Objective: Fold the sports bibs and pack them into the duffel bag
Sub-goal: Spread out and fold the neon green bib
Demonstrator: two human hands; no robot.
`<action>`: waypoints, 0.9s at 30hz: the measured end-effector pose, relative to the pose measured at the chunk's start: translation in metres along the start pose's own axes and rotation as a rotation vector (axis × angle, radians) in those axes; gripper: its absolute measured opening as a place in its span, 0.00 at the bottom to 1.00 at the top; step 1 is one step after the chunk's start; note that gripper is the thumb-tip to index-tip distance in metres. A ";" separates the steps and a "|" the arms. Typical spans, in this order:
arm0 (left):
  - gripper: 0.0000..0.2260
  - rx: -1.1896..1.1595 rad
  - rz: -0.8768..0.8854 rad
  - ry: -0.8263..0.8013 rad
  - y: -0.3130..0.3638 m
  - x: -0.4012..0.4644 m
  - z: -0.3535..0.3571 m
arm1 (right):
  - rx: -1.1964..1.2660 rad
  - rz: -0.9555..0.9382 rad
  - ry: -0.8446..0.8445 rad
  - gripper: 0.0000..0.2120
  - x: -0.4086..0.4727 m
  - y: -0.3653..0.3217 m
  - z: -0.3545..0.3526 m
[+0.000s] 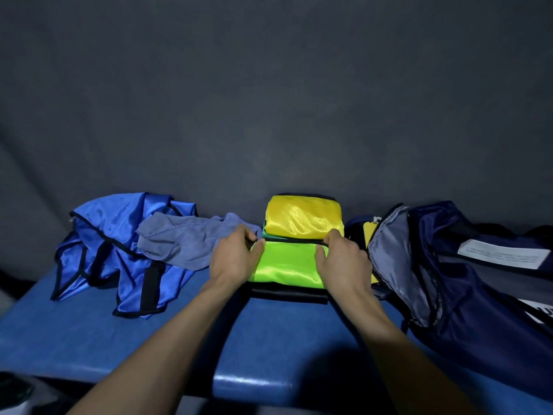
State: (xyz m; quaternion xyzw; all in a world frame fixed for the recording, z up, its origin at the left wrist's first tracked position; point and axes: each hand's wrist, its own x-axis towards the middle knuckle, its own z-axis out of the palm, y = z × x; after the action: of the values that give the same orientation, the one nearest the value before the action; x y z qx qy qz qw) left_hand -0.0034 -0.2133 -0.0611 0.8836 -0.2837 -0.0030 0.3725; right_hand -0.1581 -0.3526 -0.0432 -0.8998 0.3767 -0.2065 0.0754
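Your left hand (236, 259) and right hand (341, 262) each pinch the far edge of the green bib (287, 268), mid-worktop (89, 333), the open duffel bag (466, 283) lying just right.

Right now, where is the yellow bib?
Head view, centre: the folded yellow bib lies behind the green bib, between the grey cloth and duffel bag.

- duffel bag (466, 298): white label (504, 253) with printed lines, too blurred to read
- second white patch (540, 311) at the right edge, dark letters cut off, unreadable
- no other legible text
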 end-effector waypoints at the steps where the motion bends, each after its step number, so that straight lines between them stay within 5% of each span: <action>1: 0.08 0.053 0.074 0.075 0.005 -0.004 -0.004 | -0.047 -0.024 0.033 0.13 -0.001 -0.003 0.001; 3: 0.03 0.122 0.360 0.195 0.016 -0.012 -0.009 | -0.124 -0.071 0.117 0.11 -0.001 -0.006 0.005; 5: 0.05 0.159 0.644 0.113 0.021 -0.021 -0.005 | -0.177 -0.128 0.137 0.11 0.001 -0.006 0.009; 7: 0.14 0.282 0.740 -0.036 0.013 -0.027 0.006 | -0.205 -0.216 0.151 0.12 0.003 -0.006 0.013; 13: 0.20 0.187 0.595 -0.093 -0.007 -0.028 0.018 | -0.211 -0.299 0.107 0.06 -0.021 -0.008 0.025; 17: 0.20 0.050 0.516 -0.104 -0.011 -0.033 0.030 | -0.179 -0.232 0.025 0.22 -0.033 -0.001 0.037; 27: 0.30 0.090 0.387 -0.136 -0.020 -0.044 0.031 | -0.143 -0.214 -0.087 0.31 -0.044 0.001 0.043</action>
State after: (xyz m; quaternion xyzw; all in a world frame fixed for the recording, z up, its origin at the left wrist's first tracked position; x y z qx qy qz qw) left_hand -0.0376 -0.2003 -0.1058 0.8260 -0.4727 0.0216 0.3062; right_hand -0.1682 -0.3225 -0.0961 -0.9460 0.2889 -0.1471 0.0050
